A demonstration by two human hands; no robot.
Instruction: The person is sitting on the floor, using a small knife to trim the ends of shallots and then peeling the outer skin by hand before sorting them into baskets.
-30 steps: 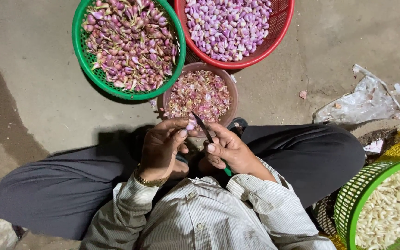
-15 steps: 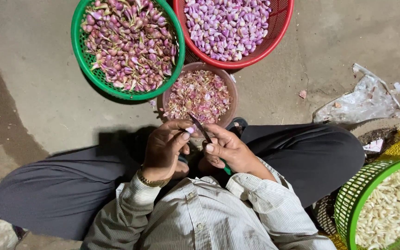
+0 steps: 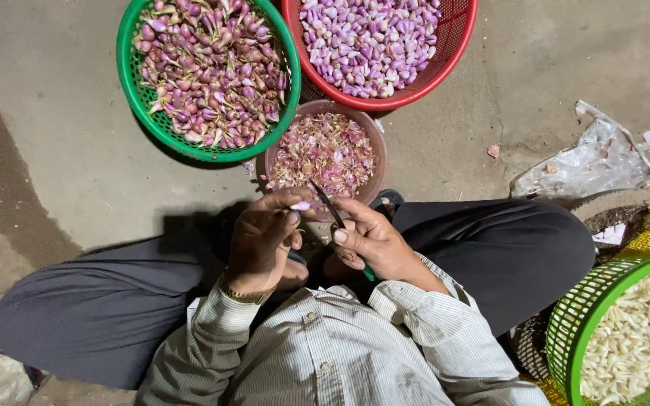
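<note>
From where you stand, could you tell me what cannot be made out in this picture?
Head view:
- Small purple bulb: mostly covered by the left hand.
- Knife handle: wrapped by the right hand.
- Red basket: cut by the top edge.
- Green basket of white cloves: cut by the right edge.

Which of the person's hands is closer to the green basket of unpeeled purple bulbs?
Left. The left hand sits just below the green basket; the right hand, holding the knife, is farther off to its right.
</note>
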